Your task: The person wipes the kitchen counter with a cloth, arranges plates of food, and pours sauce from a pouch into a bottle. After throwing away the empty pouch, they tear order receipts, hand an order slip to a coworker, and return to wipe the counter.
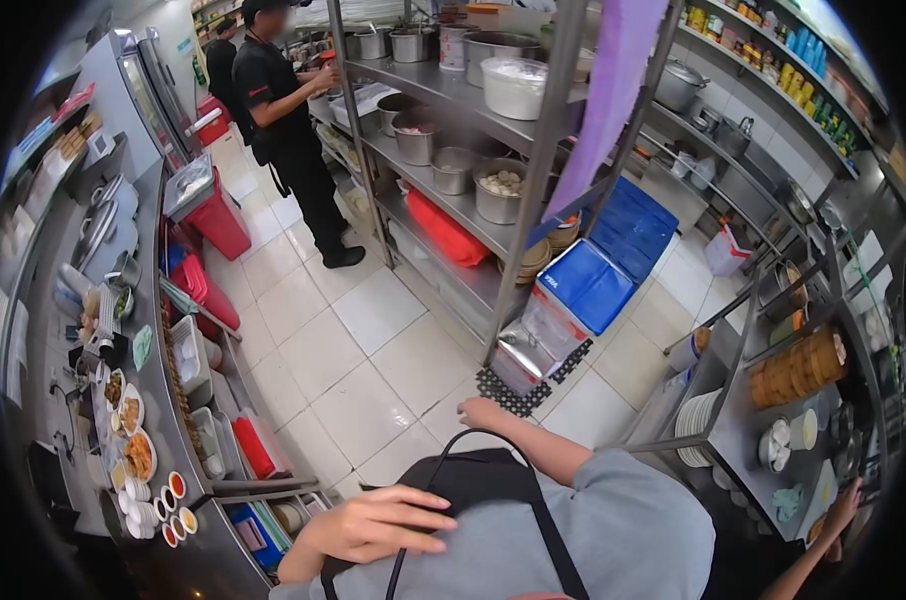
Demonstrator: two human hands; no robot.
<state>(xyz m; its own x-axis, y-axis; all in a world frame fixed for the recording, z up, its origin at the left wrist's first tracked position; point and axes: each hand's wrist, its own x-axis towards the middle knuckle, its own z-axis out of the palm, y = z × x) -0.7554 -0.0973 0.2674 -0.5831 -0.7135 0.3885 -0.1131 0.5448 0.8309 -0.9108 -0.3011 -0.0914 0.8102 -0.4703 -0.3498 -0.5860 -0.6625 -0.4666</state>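
Note:
My left hand (388, 522) lies across my chest with its fingers stretched out, over the grey shirt (633, 520) and the edge of the black apron (483, 485). Nothing shows in its grasp. A thin black neck loop of the apron curves up just right of its fingertips. My right arm reaches forward past the apron, and my right hand (485, 412) hangs above the tiled floor, near a metal-lidded container (523, 350) at the shelf's foot. Its fingers point left and down, mostly hidden from this angle, and no held object is visible.
A steel shelf rack (443, 90) with several pots stands ahead. Blue-lidded boxes (583, 285) sit at its end. On the left counter (173, 400) are plated dishes and sauce cups. Bamboo steamers (798, 368) stand right; another person's hand (843, 505) is below them. A co-worker (298, 130) stands ahead.

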